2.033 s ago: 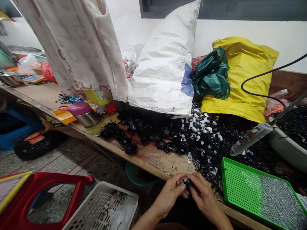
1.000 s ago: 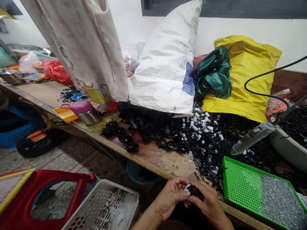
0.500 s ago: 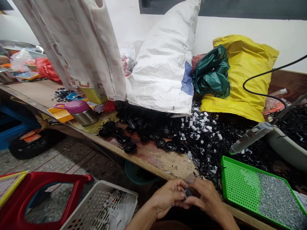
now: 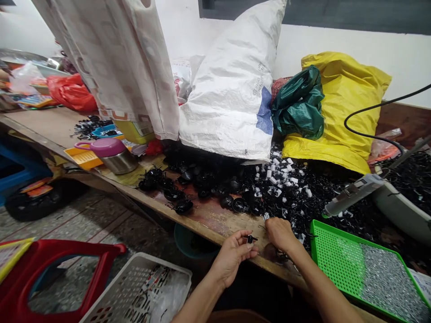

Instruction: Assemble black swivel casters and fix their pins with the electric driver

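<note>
Left hand (image 4: 232, 258) pinching a small black plastic clip (image 4: 250, 239) between thumb and fingertips, just above the edge of the wooden table (image 4: 222, 224). Right hand (image 4: 279, 234) curled down against a heap of black plastic clips (image 4: 289, 197), any grip hidden, near a green perforated tray (image 4: 336, 255) of silver metal pieces (image 4: 387, 282).

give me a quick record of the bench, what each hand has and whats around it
left hand: holds a small black plastic clip in its fingertips
right hand: at the heap of black plastic parts, beside a small metal piece
near the hands: green perforated tray holding silver metal pieces
rest: white woven sack, yellow bag, white plastic basket
</note>
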The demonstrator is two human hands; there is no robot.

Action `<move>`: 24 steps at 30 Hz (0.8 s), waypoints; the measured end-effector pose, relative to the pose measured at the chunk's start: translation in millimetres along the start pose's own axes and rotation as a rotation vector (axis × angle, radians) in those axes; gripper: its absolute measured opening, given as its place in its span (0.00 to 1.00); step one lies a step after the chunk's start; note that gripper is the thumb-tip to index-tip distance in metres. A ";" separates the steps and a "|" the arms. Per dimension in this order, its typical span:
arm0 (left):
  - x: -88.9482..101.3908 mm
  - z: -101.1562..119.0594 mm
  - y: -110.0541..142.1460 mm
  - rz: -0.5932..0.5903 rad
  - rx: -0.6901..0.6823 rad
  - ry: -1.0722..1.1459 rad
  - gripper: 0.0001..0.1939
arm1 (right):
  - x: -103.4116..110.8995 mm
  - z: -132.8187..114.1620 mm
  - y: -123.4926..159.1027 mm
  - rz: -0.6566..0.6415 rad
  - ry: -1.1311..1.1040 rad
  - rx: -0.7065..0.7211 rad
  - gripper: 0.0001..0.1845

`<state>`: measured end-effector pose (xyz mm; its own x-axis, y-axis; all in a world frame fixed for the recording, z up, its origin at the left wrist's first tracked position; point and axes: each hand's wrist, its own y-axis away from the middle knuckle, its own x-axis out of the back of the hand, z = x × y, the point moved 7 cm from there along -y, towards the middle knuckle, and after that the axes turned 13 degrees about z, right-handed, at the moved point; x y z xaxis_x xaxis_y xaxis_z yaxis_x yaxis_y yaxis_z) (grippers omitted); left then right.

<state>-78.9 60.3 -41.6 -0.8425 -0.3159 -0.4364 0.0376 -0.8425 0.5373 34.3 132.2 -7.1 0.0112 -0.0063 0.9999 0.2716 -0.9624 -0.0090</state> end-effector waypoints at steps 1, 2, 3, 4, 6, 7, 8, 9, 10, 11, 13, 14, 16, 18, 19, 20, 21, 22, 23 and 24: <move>0.4 1.6 -1.1 0.018 -0.017 0.012 0.17 | 0.4 -0.5 -2.1 -0.026 -0.008 0.007 0.09; 0.9 3.3 -2.3 0.035 -0.037 0.026 0.17 | 0.7 -1.1 -3.4 -0.051 -0.021 0.014 0.09; 1.5 5.0 -3.3 0.051 -0.058 0.040 0.16 | 0.8 -1.4 -4.0 -0.072 -0.035 0.019 0.09; 1.8 6.5 -4.2 0.062 -0.080 0.050 0.16 | 0.7 -1.5 -3.6 -0.089 -0.049 0.022 0.09; 1.7 8.7 -5.3 0.077 -0.119 0.049 0.16 | -0.5 -0.9 -0.1 -0.104 -0.084 0.024 0.08; 1.6 9.3 -5.6 0.086 -0.136 0.039 0.15 | -1.3 0.0 2.8 -0.099 -0.107 0.022 0.08; 1.3 9.8 -5.8 0.097 -0.153 0.025 0.15 | -2.0 1.5 6.1 -0.086 -0.134 0.017 0.07; 0.9 10.0 -5.8 0.110 -0.167 0.012 0.15 | -2.5 3.6 9.6 -0.064 -0.165 0.007 0.06; 0.1 9.9 -5.8 0.121 -0.177 0.004 0.16 | -2.8 6.2 13.2 -0.033 -0.202 -0.005 0.06; -1.0 9.4 -5.8 0.129 -0.181 -0.003 0.17 | -2.7 9.1 16.7 0.004 -0.243 -0.018 0.06; -4.4 7.7 -5.9 0.134 -0.182 -0.017 0.17 | -1.6 15.4 23.1 0.090 -0.338 -0.042 0.08; -6.7 6.8 -6.0 0.129 -0.182 -0.026 0.16 | -0.8 18.4 26.1 0.134 -0.390 -0.053 0.08; -12.0 5.2 -5.7 0.107 -0.185 -0.039 0.14 | 0.2 23.2 31.8 0.205 -0.480 -0.070 0.09; -17.3 4.1 -4.8 0.080 -0.192 -0.035 0.13 | 0.7 25.7 37.6 0.248 -0.626 -0.094 0.09; -19.4 3.7 -4.2 0.072 -0.197 -0.031 0.13 | 1.1 26.2 40.6 0.259 -0.747 -0.111 0.09; -21.0 3.3 -3.7 0.069 -0.203 -0.029 0.13 | 2.1 26.1 43.8 0.269 -0.884 -0.129 0.09; -22.0 2.8 -3.2 0.070 -0.209 -0.031 0.13 | 4.0 25.7 47.0 0.282 -1.013 -0.141 0.08; -22.5 2.2 -3.0 0.075 -0.216 -0.037 0.13 | 6.8 24.8 50.2 0.300 -1.109 -0.141 0.08; -22.6 1.6 -2.9 0.083 -0.225 -0.044 0.13 | 10.7 23.2 53.3 0.322 -1.154 -0.122 0.07; -22.4 1.1 -3.1 0.092 -0.235 -0.052 0.14 | 15.3 20.5 56.4 0.347 -1.141 -0.082 0.07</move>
<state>-60.7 70.4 -32.7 -0.8561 -0.3781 -0.3523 0.2340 -0.8915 0.3880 69.6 83.3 7.5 0.9312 -0.0641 0.3589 0.0237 -0.9717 -0.2351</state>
